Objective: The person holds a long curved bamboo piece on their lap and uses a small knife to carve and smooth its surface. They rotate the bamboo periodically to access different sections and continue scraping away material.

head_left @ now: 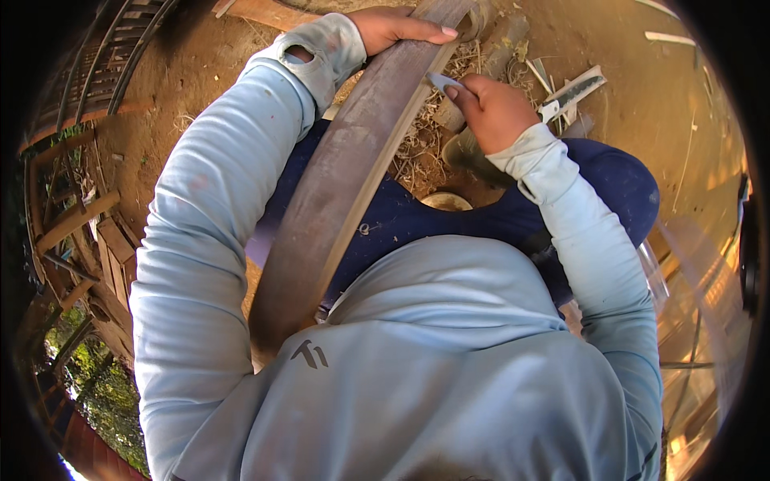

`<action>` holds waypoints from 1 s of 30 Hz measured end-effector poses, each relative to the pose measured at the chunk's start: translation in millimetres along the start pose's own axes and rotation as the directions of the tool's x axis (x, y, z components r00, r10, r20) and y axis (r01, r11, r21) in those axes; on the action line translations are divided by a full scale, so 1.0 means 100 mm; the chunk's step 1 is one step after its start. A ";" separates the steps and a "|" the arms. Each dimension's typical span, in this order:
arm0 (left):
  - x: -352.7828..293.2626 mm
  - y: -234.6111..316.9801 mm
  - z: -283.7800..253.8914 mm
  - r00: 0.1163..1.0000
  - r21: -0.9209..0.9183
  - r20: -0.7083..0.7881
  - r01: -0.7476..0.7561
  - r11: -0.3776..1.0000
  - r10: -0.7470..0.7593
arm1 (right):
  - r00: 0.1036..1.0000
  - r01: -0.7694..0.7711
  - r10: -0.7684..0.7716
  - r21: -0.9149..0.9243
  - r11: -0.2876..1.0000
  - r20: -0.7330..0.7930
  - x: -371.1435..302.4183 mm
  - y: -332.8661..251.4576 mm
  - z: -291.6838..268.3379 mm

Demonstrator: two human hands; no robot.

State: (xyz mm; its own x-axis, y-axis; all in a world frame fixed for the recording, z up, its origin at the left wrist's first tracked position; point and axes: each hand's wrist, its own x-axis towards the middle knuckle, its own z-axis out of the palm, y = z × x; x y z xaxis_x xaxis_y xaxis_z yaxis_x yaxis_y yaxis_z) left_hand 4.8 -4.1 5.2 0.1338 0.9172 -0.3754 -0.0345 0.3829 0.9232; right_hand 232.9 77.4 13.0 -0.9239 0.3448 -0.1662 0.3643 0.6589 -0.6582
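A long brown wooden plank (353, 148) slants across my left thigh, its near end beside my waist. Around its far part is my left hand (393, 26), the thumb lying on the top face and the other fingers mostly out of sight. My right hand (499, 112) is closed on a small knife (443, 82) whose pale blade points at the plank's right edge. The blade looks close to or touching that edge; I cannot tell which. Its handle is hidden in my fist.
Thin curled shavings (421, 144) litter the dirt floor between my legs. A larger blade with a white handle (571, 96) lies past my right hand, near a log (509, 44). Wooden pieces (76, 220) stand at the left, and a slatted rack (120, 48) at the far left.
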 end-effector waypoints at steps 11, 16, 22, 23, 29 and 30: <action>-0.08 0.00 -0.09 0.991 -0.002 -0.039 -0.129 0.992 0.129 | 0.989 0.121 -0.117 -0.040 0.992 0.087 -0.37 -0.50 0.22; -0.11 0.06 -0.08 0.998 -0.086 -0.025 -0.061 0.994 0.059 | 0.999 0.032 -0.031 -0.058 0.998 0.022 -0.19 -0.49 0.19; -0.05 0.01 -0.13 0.997 -0.105 -0.005 -0.075 0.992 0.075 | 0.985 0.088 -0.090 0.020 0.996 0.150 -0.30 -0.61 0.18; -0.04 0.02 -0.13 0.997 -0.077 -0.012 -0.074 0.994 0.073 | 0.988 0.061 -0.063 0.017 0.998 0.138 -0.25 -0.59 0.18; 0.00 0.01 -0.15 0.999 -0.101 0.012 -0.050 0.994 0.052 | 0.963 0.114 -0.134 0.094 0.989 0.232 -0.45 -0.70 0.20; -0.01 0.01 -0.15 0.998 -0.102 0.010 -0.058 0.993 0.060 | 0.961 0.111 -0.131 0.092 0.990 0.244 -0.40 -0.67 0.19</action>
State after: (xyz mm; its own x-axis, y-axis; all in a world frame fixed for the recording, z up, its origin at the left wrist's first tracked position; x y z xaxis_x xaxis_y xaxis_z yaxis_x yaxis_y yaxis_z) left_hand -9.8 -3.1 5.7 0.1416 0.9372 -0.3188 -0.1433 0.3381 0.9301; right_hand 242.8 6.5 49.4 -0.9640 0.0819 -0.2532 0.2470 0.6287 -0.7373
